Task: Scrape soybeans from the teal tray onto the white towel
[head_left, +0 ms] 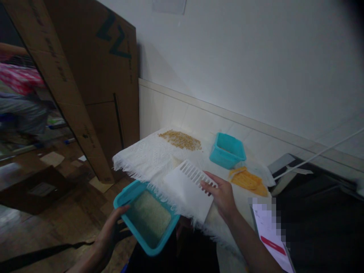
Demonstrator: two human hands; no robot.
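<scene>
My left hand (109, 229) grips the left rim of a turquoise plastic basin (152, 248), thumb over the edge. The basin is held at the front edge of the cloth-covered table, with a layer of pale grain that looks like rice (153, 214) in it. My right hand (223, 193) is closed on the slotted end of a flat white plastic board (189, 193), just above the white fringed cloth (142, 163). Farther back on the cloth lies a spread of yellowish beans or kernels (182, 140).
A second turquoise basin (224, 159) stands near the wall, beside a folded yellow cloth (247, 182). A tall cardboard box (113, 76) rises at the left. A screen or device (270, 231) sits at lower right. Behind the box, part of another person (22, 87) shows, blurred.
</scene>
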